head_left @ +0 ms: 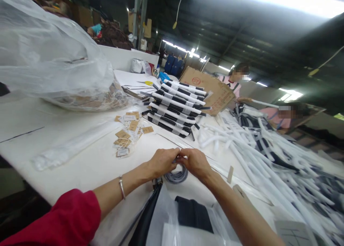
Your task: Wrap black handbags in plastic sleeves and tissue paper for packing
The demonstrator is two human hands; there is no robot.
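In the middle of the white table (pixel 88 167), my left hand (pixel 164 162) and my right hand (pixel 195 162) meet fingertip to fingertip. Both are closed at the upper rim of a coil of grey cord or strap (pixel 176 177), and my fingers hide part of it. Just below lie a folded black piece (pixel 193 213) and clear plastic sheeting (pixel 172 235). Beyond my hands is a stack of black bundles with white tubes (pixel 174 108), bound with clear tape. Brown and white hang tags (pixel 133 125) with strings lie loose to the left.
A large clear plastic bag (pixel 53 52) bulges at the left, with flat clear film (pixel 72 149) before it. White tubes (pixel 242 156) and dark fabric pile up at the right. Behind the stack stand a cardboard box (pixel 204 88) and yellow-handled scissors (pixel 147 83). Co-workers are at the back right.
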